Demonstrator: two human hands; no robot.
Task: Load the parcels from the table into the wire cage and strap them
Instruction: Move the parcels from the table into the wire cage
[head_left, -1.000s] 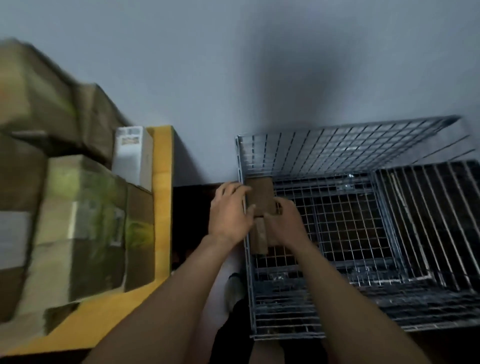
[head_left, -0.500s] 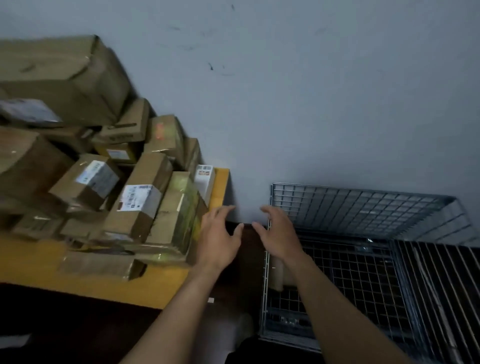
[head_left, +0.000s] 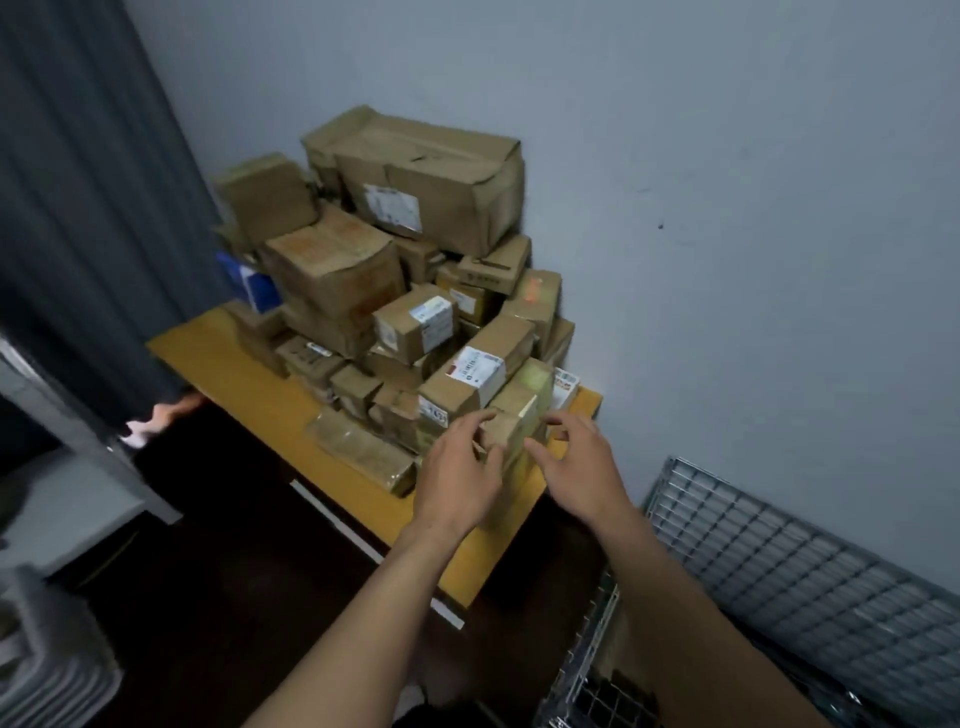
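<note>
Head view: the person stands over the yellow bench (head_left: 244, 374), both arms reaching to the bench's right-hand end, the end nearest the wire cage (head_left: 758, 545). That is probably why this end is being worked: a parcel lifted here has the shortest swing into the cage, which sits just past the bench's right end and lower than its top.

The parcels (head_left: 363, 280) are heaped against the wall at the back of the bench, small cartons low and in front, one long dented carton (head_left: 431, 176) topmost. Pulling from the outer edge of the heap rather than from under that carton looks the safer choice, since the stack leans on itself.

The task's thing in hand is a tape-wrapped parcel (head_left: 522, 410), standing on end at the bench's right end, outermost in the heap, with a white-labelled parcel (head_left: 475, 371) touching its left side. The left grip (head_left: 460, 475) has bent fingers at the parcel's near left edge and appears to touch it; blur hides whether they have closed on it, so I cannot tell. The right grip (head_left: 579, 465) is apart, fingers spread and curved just beside the parcel's right face, not yet on it. Taking the parcel from both sides suits it: its glossy tape could slide in a one-sided pinch.

By my judgement loading is at an early stage; most parcels remain on the bench and no strap is visible.
</note>
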